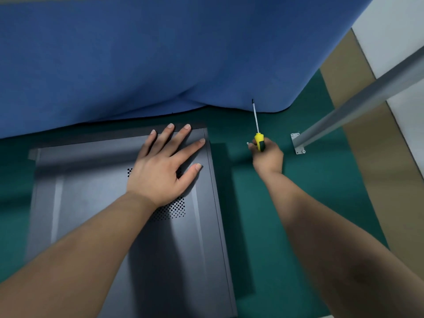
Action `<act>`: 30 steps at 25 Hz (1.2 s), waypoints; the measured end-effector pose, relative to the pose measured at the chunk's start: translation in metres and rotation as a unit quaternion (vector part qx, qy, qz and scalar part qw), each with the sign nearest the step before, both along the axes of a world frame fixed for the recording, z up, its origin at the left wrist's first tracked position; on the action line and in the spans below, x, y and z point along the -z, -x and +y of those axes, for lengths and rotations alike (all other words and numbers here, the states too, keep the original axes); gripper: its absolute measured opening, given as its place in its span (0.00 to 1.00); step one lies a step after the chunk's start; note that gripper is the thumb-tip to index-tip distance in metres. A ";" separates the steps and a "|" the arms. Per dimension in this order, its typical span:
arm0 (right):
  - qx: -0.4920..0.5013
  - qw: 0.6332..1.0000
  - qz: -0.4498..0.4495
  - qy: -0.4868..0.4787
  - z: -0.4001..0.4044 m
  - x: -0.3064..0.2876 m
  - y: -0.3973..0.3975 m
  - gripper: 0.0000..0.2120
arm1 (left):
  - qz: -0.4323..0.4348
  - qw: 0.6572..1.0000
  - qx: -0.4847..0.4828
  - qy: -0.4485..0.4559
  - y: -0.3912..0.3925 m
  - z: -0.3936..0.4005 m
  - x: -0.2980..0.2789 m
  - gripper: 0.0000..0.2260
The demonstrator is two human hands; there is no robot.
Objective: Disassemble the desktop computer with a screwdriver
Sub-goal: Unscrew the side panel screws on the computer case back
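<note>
A dark grey desktop computer case (87,203) lies on its side on the green surface, its perforated side panel facing up. My left hand (164,166) rests flat on the panel near its far right corner, fingers spread and straight. To the right of the case, my right hand (267,157) grips a screwdriver (258,131) with a yellow and black handle, its metal shaft pointing away from me. A small silver screw (248,143) shows at the fingertips of that hand.
A blue cloth (160,60) hangs across the far side, reaching down to the green mat (309,191). A grey metal leg (358,106) with a screwed foot plate (297,143) stands at the right. Brown floor and a white wall lie beyond.
</note>
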State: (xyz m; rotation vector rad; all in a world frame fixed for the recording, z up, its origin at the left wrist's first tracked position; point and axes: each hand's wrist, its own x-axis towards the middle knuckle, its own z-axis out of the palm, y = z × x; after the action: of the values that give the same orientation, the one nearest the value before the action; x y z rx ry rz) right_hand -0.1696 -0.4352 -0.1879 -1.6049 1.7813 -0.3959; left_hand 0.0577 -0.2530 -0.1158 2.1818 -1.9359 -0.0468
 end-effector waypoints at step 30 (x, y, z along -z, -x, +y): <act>-0.231 0.935 -0.146 -0.227 0.565 -0.103 -0.025 0.10 | 0.800 0.452 -0.391 0.054 0.054 0.398 -0.039 0.05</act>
State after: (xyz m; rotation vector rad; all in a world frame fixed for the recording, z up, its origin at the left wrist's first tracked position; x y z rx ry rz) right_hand -0.1445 0.1298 -0.0851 -1.4734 1.1195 0.0062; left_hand 0.0040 0.1447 -0.0771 1.3207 0.1866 -1.1991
